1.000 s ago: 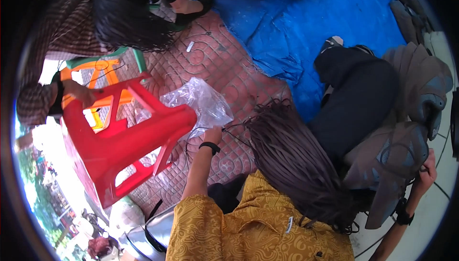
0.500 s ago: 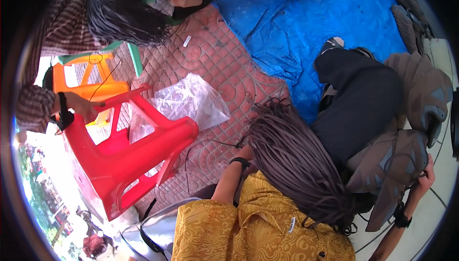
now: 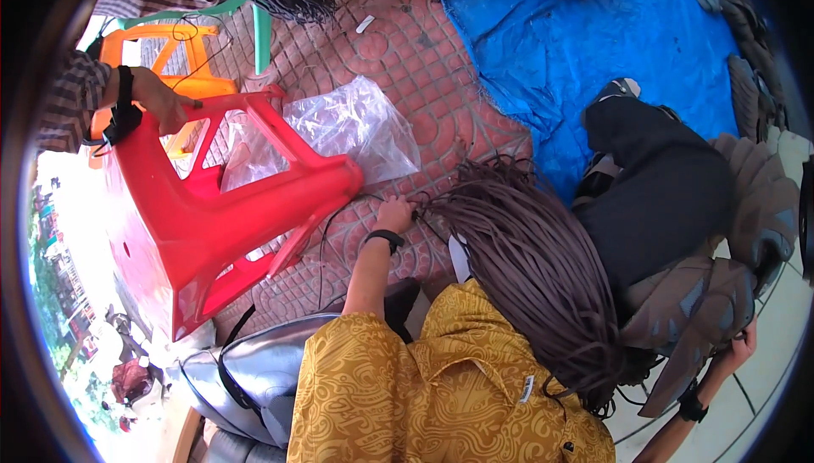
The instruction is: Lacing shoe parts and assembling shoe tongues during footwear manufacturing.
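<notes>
the fingers of the left hand [image 3: 394,213], near the middle of the frame, are bent and close together, and they seem to pinch a thin dark cord [image 3: 416,214]. the fingers of the right hand [image 3: 744,343], at the lower right, are bent at the outer edge of a stack of grey-brown padded pieces [image 3: 691,306]; part of them is hidden, so i cannot tell how firmly they close.

the bundle of long brownish strands [image 3: 534,242] lies just to the right of the left fingers. its long axis goes slantwise, from the loose tips right of the frame's middle down to the lower right, where the strands come together. the left hand is the nearer one, beside the upper end; between the bundle and the right hand there is the stack. so the bundle lies across the space between the two hands, and its length points away from the left fingers.

farther out, above the stack, a dark trouser leg [image 3: 670,200] is bent over the blue sheet [image 3: 526,39], which fills the upper right. left of the left hand, a red stool [image 3: 254,204] is tipped on its side, and another person's hand [image 3: 161,98] rests upon it. a clear plastic bag [image 3: 356,128] lies on the paving [image 3: 398,81], above the left hand in the frame.
</notes>
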Tool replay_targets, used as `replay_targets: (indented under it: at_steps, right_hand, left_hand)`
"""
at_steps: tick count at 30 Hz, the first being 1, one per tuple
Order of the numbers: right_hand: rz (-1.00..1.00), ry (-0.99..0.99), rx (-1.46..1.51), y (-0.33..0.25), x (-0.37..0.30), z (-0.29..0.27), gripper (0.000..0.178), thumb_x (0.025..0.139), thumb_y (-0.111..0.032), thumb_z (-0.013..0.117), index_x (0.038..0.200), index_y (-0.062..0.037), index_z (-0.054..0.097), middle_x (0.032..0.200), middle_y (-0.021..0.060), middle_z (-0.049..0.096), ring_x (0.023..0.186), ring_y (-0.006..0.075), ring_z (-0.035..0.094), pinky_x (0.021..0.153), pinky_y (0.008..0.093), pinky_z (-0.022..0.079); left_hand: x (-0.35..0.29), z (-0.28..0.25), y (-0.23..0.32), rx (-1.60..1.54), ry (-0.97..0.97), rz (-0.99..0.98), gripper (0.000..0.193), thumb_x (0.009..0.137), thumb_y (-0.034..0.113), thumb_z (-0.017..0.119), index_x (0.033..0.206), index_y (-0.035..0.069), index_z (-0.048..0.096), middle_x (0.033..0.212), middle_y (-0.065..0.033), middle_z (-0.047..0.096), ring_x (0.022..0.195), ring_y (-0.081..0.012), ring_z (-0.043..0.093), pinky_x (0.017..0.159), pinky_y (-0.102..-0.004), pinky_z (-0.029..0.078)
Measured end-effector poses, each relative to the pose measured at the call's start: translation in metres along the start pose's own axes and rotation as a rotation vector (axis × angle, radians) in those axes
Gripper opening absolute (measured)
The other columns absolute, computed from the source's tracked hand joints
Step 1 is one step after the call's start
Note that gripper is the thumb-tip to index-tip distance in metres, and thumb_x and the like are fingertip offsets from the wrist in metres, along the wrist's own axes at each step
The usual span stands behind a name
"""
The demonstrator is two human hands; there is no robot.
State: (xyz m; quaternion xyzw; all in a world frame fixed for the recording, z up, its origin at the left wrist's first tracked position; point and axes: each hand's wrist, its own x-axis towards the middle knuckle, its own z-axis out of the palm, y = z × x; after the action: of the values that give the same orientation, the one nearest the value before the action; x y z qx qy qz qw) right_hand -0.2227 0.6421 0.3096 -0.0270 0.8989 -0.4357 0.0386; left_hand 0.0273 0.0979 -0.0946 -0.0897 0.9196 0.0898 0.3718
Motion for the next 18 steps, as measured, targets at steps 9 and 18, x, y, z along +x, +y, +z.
replay_targets:
  at_steps: [9, 18]
  right_hand:
    - [-0.033, 0.03, -0.037, 0.007, -0.004, -0.007, 0.026, 0.068, -0.012, 0.053, 0.085, 0.0075, 0.058, 0.109, 0.0142, 0.055, 0.102, 0.0234, 0.05, 0.094, 0.0337, 0.033]
    - [-0.17, 0.012, 0.031, -0.032, 0.003, 0.052, 0.012, 0.064, -0.008, 0.051, 0.07, 0.0016, 0.052, 0.087, 0.0082, 0.053, 0.086, 0.0196, 0.045, 0.084, 0.029, 0.034]
  left_hand:
    - [0.026, 0.018, 0.04, -0.657, -0.078, 0.284, 0.034, 0.077, 0.016, 0.052, 0.111, 0.011, 0.054, 0.09, -0.0215, 0.06, 0.084, -0.0389, 0.058, 0.073, -0.0456, 0.046]
    - [0.103, 0.115, 0.1, -1.168, 0.209, 0.56, 0.035, 0.078, 0.023, 0.055, 0.109, 0.008, 0.054, 0.103, -0.0184, 0.059, 0.097, -0.0326, 0.057, 0.081, -0.0404, 0.045]
